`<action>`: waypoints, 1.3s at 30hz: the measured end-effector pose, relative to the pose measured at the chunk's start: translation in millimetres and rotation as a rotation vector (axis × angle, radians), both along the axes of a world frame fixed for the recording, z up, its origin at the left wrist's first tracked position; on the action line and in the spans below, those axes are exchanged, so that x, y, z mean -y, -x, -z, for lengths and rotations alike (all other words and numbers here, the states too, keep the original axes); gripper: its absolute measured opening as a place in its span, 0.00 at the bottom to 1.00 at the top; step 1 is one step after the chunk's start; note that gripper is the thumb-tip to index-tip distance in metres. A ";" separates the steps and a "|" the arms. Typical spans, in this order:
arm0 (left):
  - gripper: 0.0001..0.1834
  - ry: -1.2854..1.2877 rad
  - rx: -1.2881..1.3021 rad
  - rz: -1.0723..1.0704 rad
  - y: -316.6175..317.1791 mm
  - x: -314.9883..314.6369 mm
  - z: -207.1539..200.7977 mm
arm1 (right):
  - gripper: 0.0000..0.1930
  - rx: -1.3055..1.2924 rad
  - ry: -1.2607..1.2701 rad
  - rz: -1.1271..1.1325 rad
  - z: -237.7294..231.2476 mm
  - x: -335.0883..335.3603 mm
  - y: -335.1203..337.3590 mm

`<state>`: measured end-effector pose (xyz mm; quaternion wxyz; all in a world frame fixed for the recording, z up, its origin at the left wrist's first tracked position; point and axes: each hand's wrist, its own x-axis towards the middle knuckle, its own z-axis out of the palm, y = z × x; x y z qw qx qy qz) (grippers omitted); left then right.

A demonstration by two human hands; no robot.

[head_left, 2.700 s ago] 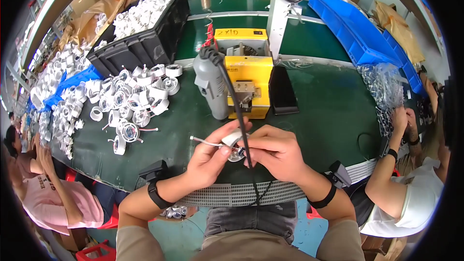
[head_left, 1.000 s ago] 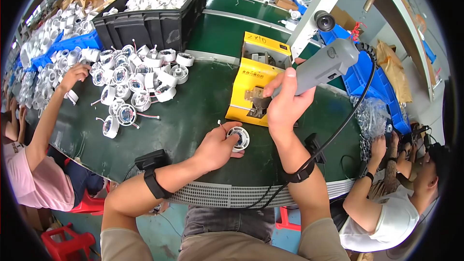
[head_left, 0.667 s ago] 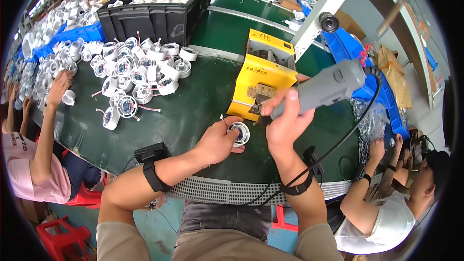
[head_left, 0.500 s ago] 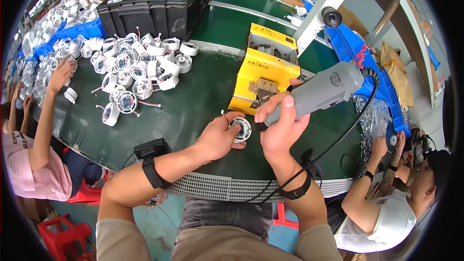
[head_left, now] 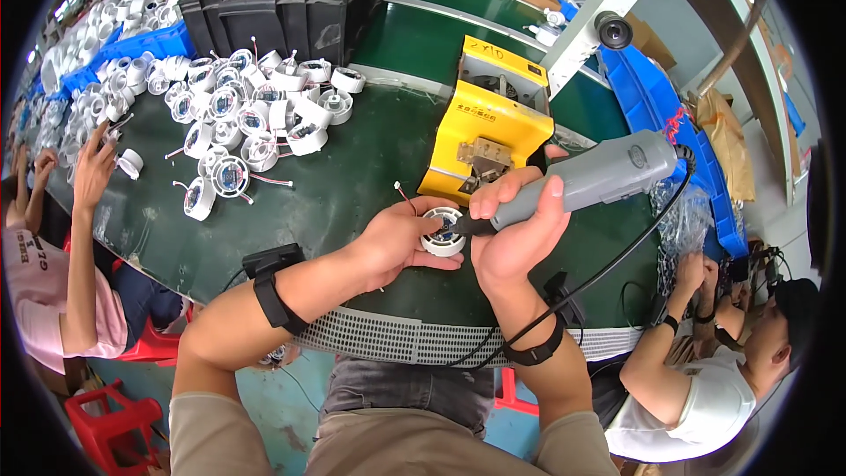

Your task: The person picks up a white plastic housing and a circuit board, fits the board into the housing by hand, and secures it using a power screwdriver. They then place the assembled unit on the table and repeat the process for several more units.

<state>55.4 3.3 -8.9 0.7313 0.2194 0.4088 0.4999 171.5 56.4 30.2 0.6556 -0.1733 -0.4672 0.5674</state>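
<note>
My left hand grips a round white plastic housing with a small circuit board inside and a short wire lead, held just above the green table. In my right hand is a grey electric screwdriver, tilted, its dark nose pointing left. The nose reaches over the open face of the housing; whether the bit touches a screw is hidden. A black cable runs from the tool's back end down past my right wrist. Just beyond both hands stands a yellow machine with a metal block on its front.
Piled at the left are several white housings with wires. Behind them stands a black crate of white parts. A blue tray and a metal post are at the right. People work on both sides.
The screwdriver's nose has moved left onto the housing, from beside it before. My left hand has tilted the housing slightly. The co-worker's hand at the left has shifted toward the loose parts.
</note>
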 end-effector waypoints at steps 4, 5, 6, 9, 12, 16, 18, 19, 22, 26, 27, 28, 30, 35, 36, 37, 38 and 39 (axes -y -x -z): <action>0.17 -0.010 0.101 -0.007 1.7 -0.8 1.0 | 0.21 -0.048 0.001 -0.008 0.0 0.8 0.7; 0.17 -0.012 0.103 -0.010 2.3 -0.7 1.2 | 0.21 -0.047 -0.001 -0.008 0.0 1.0 1.0; 0.17 -0.023 0.105 -0.002 2.6 -0.4 1.6 | 0.21 -0.045 -0.003 -0.011 0.2 1.2 1.2; 0.17 -0.038 0.113 0.017 2.6 -0.2 2.0 | 0.21 -0.050 0.009 -0.008 0.3 1.2 0.8; 0.18 -0.044 0.111 0.031 1.1 -0.3 -0.1 | 0.21 -0.046 0.011 -0.023 -0.6 0.4 -2.3; 0.19 -0.042 0.087 0.029 1.7 0.6 0.6 | 0.21 -0.043 -0.001 -0.019 1.2 0.1 -1.9; 0.18 -0.040 0.083 0.028 1.8 0.5 1.0 | 0.21 -0.043 -0.001 -0.015 1.1 -0.1 -2.1; 0.18 -0.037 0.078 0.029 1.8 0.7 0.6 | 0.21 -0.042 -0.004 -0.017 0.6 0.0 -2.4; 0.17 -0.024 0.041 0.014 0.3 0.1 0.4 | 0.21 -0.032 -0.011 -0.014 0.7 0.4 -1.9; 0.17 -0.056 0.038 -0.015 -0.9 0.1 3.5 | 0.21 -0.008 -0.046 0.004 0.7 0.8 -0.7; 0.17 -0.066 0.042 -0.021 -0.5 -0.3 3.8 | 0.21 -0.008 -0.046 0.003 0.9 0.7 -0.9; 0.17 -0.075 0.047 -0.027 -0.2 -0.6 4.0 | 0.21 -0.001 -0.061 0.011 1.0 0.6 -1.3; 0.17 -0.070 0.045 -0.027 0.3 -0.9 4.5 | 0.22 0.006 -0.076 0.017 1.3 0.6 -1.2; 0.17 -0.055 0.005 -0.026 -0.3 -0.9 2.8 | 0.21 0.014 -0.059 0.025 2.6 -0.6 -0.3; 0.17 -0.071 -0.011 -0.027 -0.6 -0.9 3.7 | 0.21 0.014 -0.058 0.025 3.1 -1.3 -0.4; 0.17 -0.087 -0.027 -0.027 -0.9 -0.9 4.8 | 0.21 0.024 -0.070 0.016 3.8 -2.1 -0.5; 0.17 -0.086 -0.026 -0.028 -1.3 -1.0 6.4 | 0.21 0.034 -0.083 0.007 4.6 -2.8 -0.7; 0.17 -0.106 -0.045 -0.025 -1.7 -1.2 8.0 | 0.21 0.034 -0.082 0.006 5.2 -3.2 -1.0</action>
